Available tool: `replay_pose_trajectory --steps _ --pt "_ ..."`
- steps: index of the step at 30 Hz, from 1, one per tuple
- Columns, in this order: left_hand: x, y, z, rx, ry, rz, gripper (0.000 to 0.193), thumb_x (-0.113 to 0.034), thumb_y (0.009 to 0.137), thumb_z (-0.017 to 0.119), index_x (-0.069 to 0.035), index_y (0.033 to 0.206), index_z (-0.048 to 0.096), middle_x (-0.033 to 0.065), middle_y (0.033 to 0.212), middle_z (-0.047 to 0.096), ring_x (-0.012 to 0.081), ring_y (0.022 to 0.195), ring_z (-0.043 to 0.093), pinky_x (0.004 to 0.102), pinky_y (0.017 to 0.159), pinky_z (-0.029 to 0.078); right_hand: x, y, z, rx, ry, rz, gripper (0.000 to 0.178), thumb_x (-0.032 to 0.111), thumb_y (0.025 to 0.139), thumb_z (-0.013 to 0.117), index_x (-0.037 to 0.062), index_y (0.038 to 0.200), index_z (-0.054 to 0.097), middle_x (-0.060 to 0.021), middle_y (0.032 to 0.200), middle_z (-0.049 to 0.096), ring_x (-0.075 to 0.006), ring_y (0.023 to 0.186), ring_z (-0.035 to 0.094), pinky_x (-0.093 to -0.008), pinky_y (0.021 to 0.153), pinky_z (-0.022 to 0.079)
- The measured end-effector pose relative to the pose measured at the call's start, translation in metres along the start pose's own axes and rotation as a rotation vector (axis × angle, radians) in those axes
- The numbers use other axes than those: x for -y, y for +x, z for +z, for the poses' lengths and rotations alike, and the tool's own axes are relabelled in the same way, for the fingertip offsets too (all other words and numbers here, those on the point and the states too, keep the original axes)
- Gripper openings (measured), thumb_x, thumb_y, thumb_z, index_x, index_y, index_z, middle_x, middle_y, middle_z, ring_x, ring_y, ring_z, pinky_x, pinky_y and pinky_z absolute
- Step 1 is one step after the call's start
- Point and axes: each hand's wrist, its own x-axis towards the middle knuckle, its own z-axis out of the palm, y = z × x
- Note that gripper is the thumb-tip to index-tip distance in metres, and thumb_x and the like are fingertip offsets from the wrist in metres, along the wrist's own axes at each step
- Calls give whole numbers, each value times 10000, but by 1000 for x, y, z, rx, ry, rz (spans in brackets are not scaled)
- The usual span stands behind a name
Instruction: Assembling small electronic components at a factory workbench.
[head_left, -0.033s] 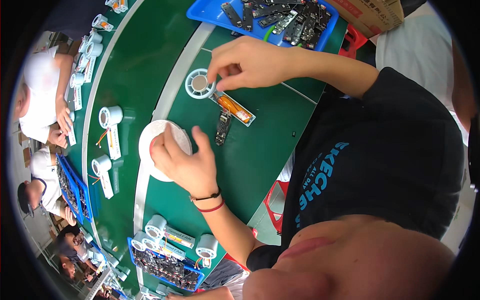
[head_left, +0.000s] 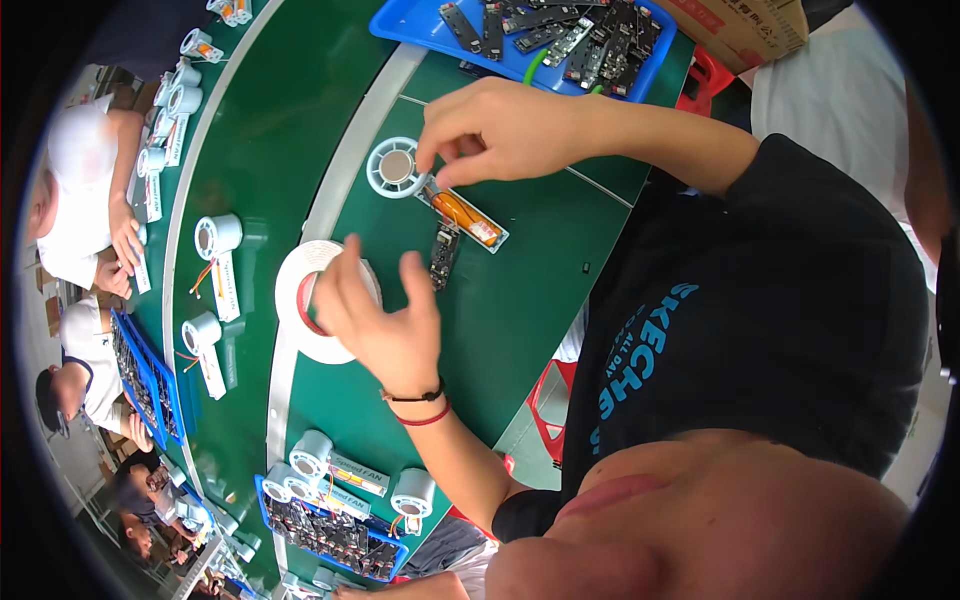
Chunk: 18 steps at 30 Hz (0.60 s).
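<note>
My right hand (head_left: 500,135) has its curled fingers and thumb closed at the edge of a small handheld fan (head_left: 400,190) lying on the green table. The fan's round pale-blue head joins an opened white handle, where an orange cell (head_left: 456,211) and wires show. Beside that handle lies a dark circuit board (head_left: 444,258), apart from my left hand. My left hand (head_left: 380,325) hovers over the right side of a white tape roll (head_left: 292,290) with a red core, fingers spread and slightly blurred, gripping nothing visible. It hides part of the roll.
A blue tray (head_left: 395,22) of circuit boards sits at the top, with a cardboard box (head_left: 745,25) beyond. Another blue tray (head_left: 392,568) with boards and fans stands below. Several fans (head_left: 220,235) lie along the strip across a grey rail (head_left: 335,190). Co-workers sit at far left.
My left hand has shifted slightly right across the tape roll, its fingers spreading and uncovering the red core. My right hand stays at the fan.
</note>
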Motion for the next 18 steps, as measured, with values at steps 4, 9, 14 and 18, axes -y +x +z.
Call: replay_pose_trajectory --steps 4,9,14,18 --pt "-19 -8 19 113 -293 64 445 -141 786 810 0 1177 651 117 992 659 326 841 625 432 795 484 -1 -6 0 131 -15 -55 192 185 957 676 68 1107 705 -72 824 651 -227 690 633 -355 632 506" --pt "-19 -6 26 53 -100 329 402 -98 792 798 -16 1164 671 80 840 625 264 719 597 376 683 457 -1 5 -1 223 -126 -128 224 226 1000 590 81 1136 693 -107 773 680 -289 693 656 -406 646 510" --pt "-24 0 22 -9 59 396 356 -93 793 791 -12 1123 687 54 753 587 235 653 565 366 641 423 19 34 -12 554 -267 11 215 198 1001 546 78 1069 710 -131 756 697 -335 705 662 -437 642 504" --pt "-25 4 26 -12 81 391 321 -93 796 782 -4 1093 695 50 737 568 228 649 552 358 639 416 15 44 -18 703 -319 54 201 171 988 549 66 1023 717 -133 754 696 -333 706 663 -434 642 506"
